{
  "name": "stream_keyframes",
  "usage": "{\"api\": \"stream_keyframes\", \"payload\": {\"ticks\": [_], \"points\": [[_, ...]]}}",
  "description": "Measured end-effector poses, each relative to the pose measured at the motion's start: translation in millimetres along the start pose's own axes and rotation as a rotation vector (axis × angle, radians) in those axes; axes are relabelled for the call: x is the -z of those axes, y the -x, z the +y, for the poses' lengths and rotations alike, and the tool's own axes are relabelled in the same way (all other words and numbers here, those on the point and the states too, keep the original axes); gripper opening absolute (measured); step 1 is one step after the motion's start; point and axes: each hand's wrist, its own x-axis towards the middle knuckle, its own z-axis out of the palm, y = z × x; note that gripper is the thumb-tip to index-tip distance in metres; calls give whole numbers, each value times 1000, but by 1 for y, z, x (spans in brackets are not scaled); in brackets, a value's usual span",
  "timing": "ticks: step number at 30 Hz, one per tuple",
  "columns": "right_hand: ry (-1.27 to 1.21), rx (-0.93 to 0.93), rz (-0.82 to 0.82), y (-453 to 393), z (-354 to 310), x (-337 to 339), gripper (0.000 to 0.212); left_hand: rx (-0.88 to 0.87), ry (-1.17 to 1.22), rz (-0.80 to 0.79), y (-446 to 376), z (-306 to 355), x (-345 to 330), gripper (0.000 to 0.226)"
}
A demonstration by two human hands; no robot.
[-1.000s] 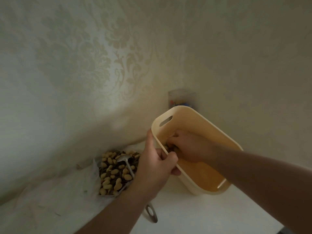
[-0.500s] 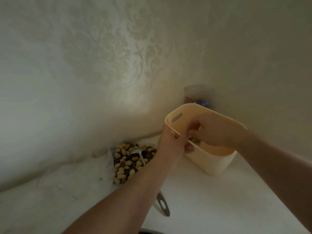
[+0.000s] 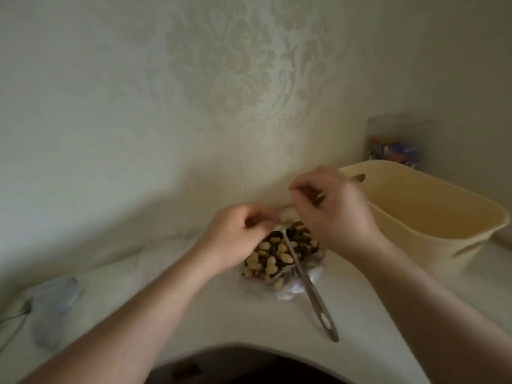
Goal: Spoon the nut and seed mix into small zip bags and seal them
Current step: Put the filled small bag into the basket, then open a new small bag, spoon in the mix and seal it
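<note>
The nut and seed mix point(image 3: 273, 257) lies in an open clear plastic wrapper on the white table. A grey spoon point(image 3: 313, 296) rests with its bowl in the mix and its handle pointing toward me. My left hand point(image 3: 238, 234) hovers over the left side of the mix, fingers curled and pinching. My right hand point(image 3: 335, 210) is raised just above and to the right, thumb and forefinger pinched. Between the two hands stretches what looks like a small clear zip bag point(image 3: 285, 211), thin and hard to make out.
A cream plastic basket point(image 3: 415, 245) with slot handles stands at the right. Behind it a clear jar point(image 3: 393, 145) holds colourful items. A pale blue object point(image 3: 55, 300) and a thin cable point(image 3: 11, 321) lie at the far left. The table's front edge curves inward near me.
Both hands have left the cream basket and moved left to above the nut mix. The basket now stands flat on the table, apart from the hands.
</note>
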Motion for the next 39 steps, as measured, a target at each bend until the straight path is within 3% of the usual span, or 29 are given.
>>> {"api": "stream_keyframes", "payload": {"ticks": [2, 5, 7, 11, 16, 21, 23, 28, 32, 36, 39], "points": [[-20, -72, -70, 8, 13, -26, 9, 66, -264, -20, 11, -20, 26, 16], [3, -255, -93, 22, 36, -42, 9, 141, -510, -209, 26, -39, 30, 42], [-21, -343, -74, 30, 45, -42, 12, 131, -503, -246, 31, -47, 25, 41], [-120, -426, -27, 32, 53, -35, 16, 113, -387, -75, 17, -56, 33, 20], [-53, -316, -91, 40, 46, -43, 12, 90, -401, 97, -14, -77, 50, 14], [-20, -159, -152, 43, 41, -50, 11, 46, -640, 97, -29, -110, 32, 50], [-15, -124, -147, 45, 39, -51, 12, 41, -667, 154, -32, -115, 27, 52], [-16, -99, -139, 46, 38, -53, 11, 44, -782, 236, -34, -119, 20, 48], [-9, -90, -118, 46, 34, -54, 13, -117, -915, 425, -36, -118, 19, 46], [4, -92, -131, 47, 33, -54, 13, 20, -1005, 315, -40, -111, 20, 24], [0, -113, -125, 46, 34, -53, 14, -112, -845, 485, -38, -98, 33, 8]]}}
